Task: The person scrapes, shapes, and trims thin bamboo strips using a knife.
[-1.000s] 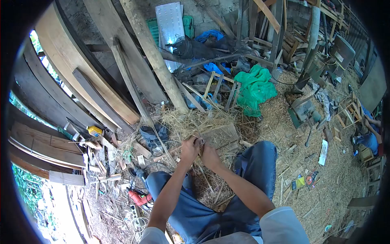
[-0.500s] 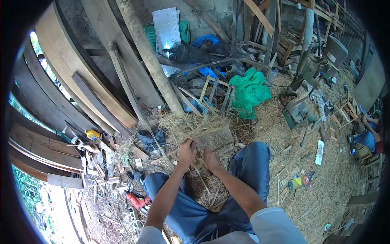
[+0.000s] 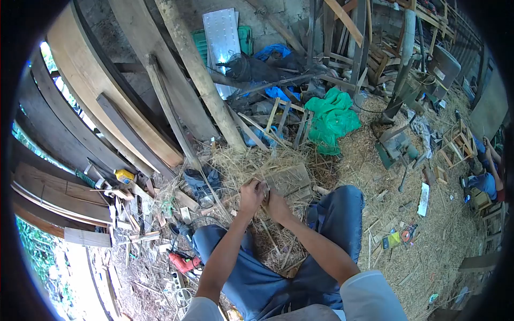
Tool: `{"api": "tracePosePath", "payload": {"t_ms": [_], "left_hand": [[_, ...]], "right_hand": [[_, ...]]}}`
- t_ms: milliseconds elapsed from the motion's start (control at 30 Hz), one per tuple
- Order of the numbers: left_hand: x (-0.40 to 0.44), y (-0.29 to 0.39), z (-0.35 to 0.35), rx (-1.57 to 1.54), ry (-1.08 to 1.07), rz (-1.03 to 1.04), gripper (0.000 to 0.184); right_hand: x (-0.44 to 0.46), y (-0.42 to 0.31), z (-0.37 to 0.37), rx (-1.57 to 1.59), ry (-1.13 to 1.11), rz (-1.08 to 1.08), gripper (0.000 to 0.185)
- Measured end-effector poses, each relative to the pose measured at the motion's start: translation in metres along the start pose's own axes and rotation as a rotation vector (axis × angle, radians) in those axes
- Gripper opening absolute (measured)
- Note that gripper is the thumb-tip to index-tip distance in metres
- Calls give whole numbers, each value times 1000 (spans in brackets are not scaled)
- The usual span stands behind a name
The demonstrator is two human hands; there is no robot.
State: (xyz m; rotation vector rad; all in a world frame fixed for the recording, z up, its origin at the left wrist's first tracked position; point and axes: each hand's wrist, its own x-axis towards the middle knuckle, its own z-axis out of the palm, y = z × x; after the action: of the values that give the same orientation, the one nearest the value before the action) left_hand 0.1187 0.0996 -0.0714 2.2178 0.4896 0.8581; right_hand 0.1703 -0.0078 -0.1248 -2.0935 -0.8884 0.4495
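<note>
Head view: left hand [image 3: 250,196] and right hand [image 3: 277,206] grip a slender, perhaps wooden piece [image 3: 265,198].

Board [image 3: 286,179] on floor [image 3: 439,257] just beyond hands [image 3: 249,198], power tool [image 3: 183,262] by left knee [image 3: 211,241], planks [image 3: 115,85] farther left, sheet [image 3: 332,120] ahead right, person [image 3: 486,184] far right.

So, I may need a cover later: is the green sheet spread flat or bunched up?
Bunched up: the green sheet lies in a crumpled heap, its surface full of folds and creases.
</note>
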Motion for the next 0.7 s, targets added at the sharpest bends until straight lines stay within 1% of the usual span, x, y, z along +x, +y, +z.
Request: {"api": "tracePosePath", "payload": {"t_ms": [67,100,167,200,267,300,367,400,467,500,567,633,667,700], "left_hand": [[-1,2,3,56,-10,3,12],[-2,0,6,50,-11,0,12],[1,-5,7,65,12,-28,13],[2,-11,9,65,16,-25,13],[1,-22,9,-23,35,-153,14],[2,-18,7,-17,36,-146,14],[3,2,2,117,5,-18,16],[3,10,1,90,-19,-84,17],[-3,2,6,82,-36,-69,17],[0,-2,3,87,-49,-40,16],[2,-1,3,63,-40,-52,16],[4,2,10,16,-21,-73,16],[5,1,9,32,-24,-41,17],[6,1,7,52,-29,-10,17]], "right_hand": [[-3,-4,-3,118,86,-45,18],[-6,-4,-8,113,85,-41,18],[-7,-10,-17,8,-25,134,16],[-4,-9,-19,7,-23,130,16],[-3,-10,-19,-42,-81,137,19],[-1,-11,-16,-36,-76,133,19],[2,-7,-4,-52,54,5,16],[1,1,-4,-55,52,6,16],[-5,20,-10,-121,-196,140,21],[-3,34,0,-115,-191,132,21],[-4,70,32,-196,-146,182,23],[-1,44,10,-179,-169,200,22],[2,32,2,-148,-193,216,22],[6,44,11,-151,-199,212,22]]}}
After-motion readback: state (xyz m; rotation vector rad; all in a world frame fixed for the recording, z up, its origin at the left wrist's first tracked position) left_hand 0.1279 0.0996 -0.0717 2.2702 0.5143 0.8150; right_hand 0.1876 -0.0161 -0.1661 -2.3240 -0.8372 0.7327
